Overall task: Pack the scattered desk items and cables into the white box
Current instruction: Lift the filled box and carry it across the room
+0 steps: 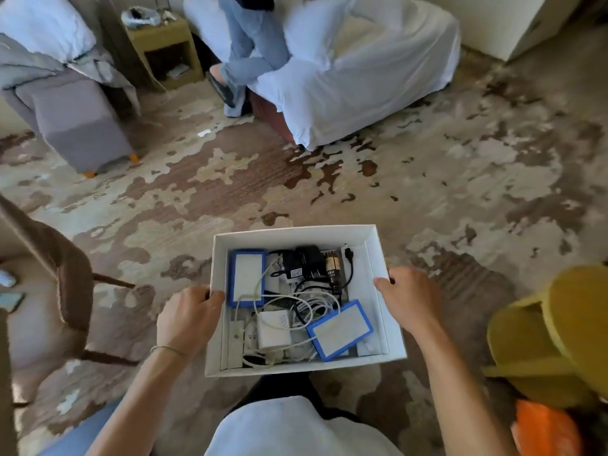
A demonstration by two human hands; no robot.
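**White box held at both sides above the carpet**

At the far left edge, a brown chair (59,274) is seen, with a grey ottoman (82,126) beyond it and a small wooden nightstand (164,47) further back. A second person's legs in light jeans (250,54) are seen on a bed draped in a white sheet (362,77).

The left hand (187,320) is clasped on the left wall of the white box (381,258), with the thumb hooked over the rim and the fingers hidden beneath. A thin band is worn on that wrist. The box is held in front of the body, above the patterned carpet (460,176), open at the top.

Inside the box, a blue-edged white pack (247,278) is laid along the left wall. Just beside it, toward the middle, a black power adapter (301,261) is seen at the far end, with a small brown bottle (333,269) to its right. Nearer the body, a white charger (273,329) is lodged among tangled white cables (316,307). A second blue-edged pack (339,329) is tilted at the near right.

The right hand (411,297) is clasped on the right wall of the box, thumb over the rim. At the far right, a mustard-yellow chair (552,334) is seen, with something orange (543,429) below it.
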